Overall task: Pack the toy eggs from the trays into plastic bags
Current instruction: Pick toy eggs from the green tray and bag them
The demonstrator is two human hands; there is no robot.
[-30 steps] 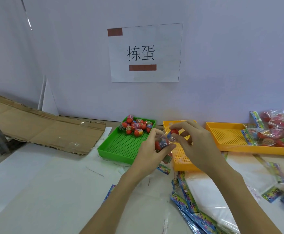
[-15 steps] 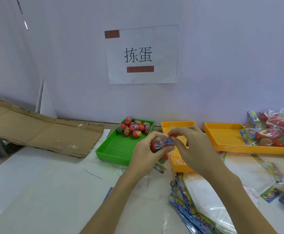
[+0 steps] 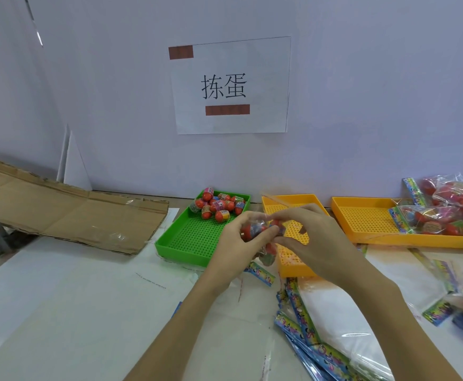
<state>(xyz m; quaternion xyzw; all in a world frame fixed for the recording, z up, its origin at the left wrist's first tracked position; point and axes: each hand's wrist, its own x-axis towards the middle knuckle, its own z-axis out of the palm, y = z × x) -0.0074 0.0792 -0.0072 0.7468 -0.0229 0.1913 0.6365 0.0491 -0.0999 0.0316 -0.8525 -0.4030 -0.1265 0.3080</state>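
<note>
My left hand [image 3: 234, 247] grips a clear plastic bag [image 3: 256, 233] with red toy eggs inside, held above the gap between the green tray [image 3: 189, 242] and the middle orange tray [image 3: 290, 264]. My right hand [image 3: 311, 242] pinches the bag's top edge next to the left fingers. The bag's colourful header [image 3: 260, 273] hangs below my hands. Several loose red toy eggs [image 3: 219, 206] lie in the green tray's far corner.
A second orange tray [image 3: 367, 218] at the right holds filled bags [image 3: 444, 213] that spill over its far end. A stack of empty bags [image 3: 315, 334] lies in front of my right arm. Flattened cardboard [image 3: 68, 213] lies at the left, against the wall.
Both hands have stayed together on the bag and dropped slightly, the right fingers working along its top. The view has shifted a little.
</note>
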